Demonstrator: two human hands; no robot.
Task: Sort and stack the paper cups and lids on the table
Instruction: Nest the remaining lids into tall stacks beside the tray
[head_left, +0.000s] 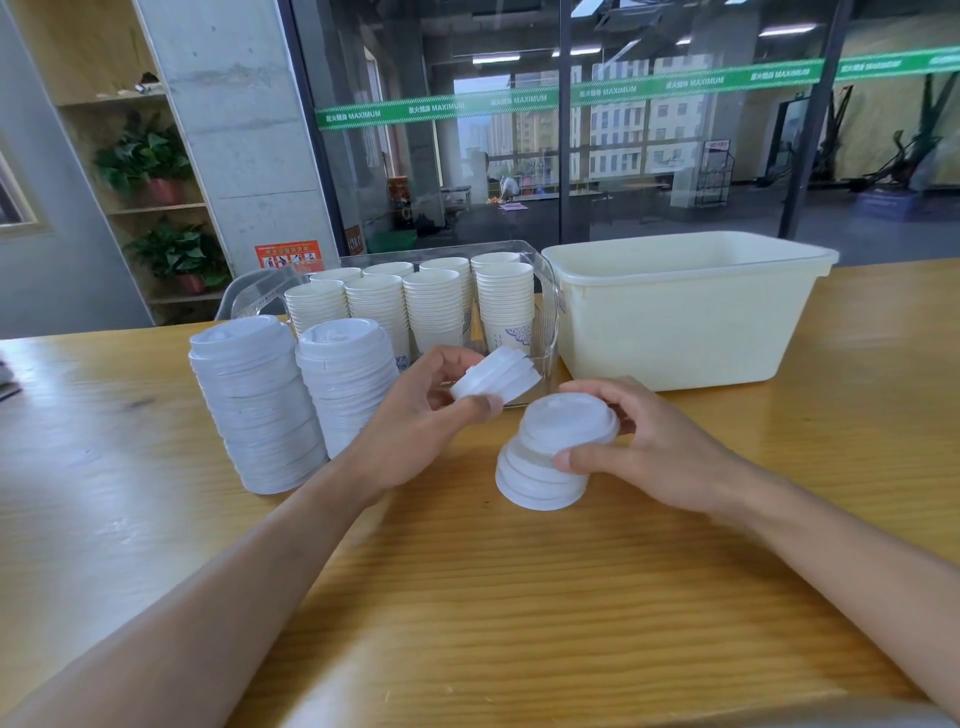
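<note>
Clear tray (549, 291) holding cup stacks (434, 306), cream bin (685, 322) beside it

The left hand (415, 415) holds a few white lids (496, 376) tilted in the air, and the right hand (654, 441) holds a small pile of lids (553, 457) just above the wooden table (467, 597). Two tall lid stacks (291, 400) stand on the left. Behind them are paper cups (415, 306) in a clear tray (545, 312), beside a cream tub (691, 312).
</note>
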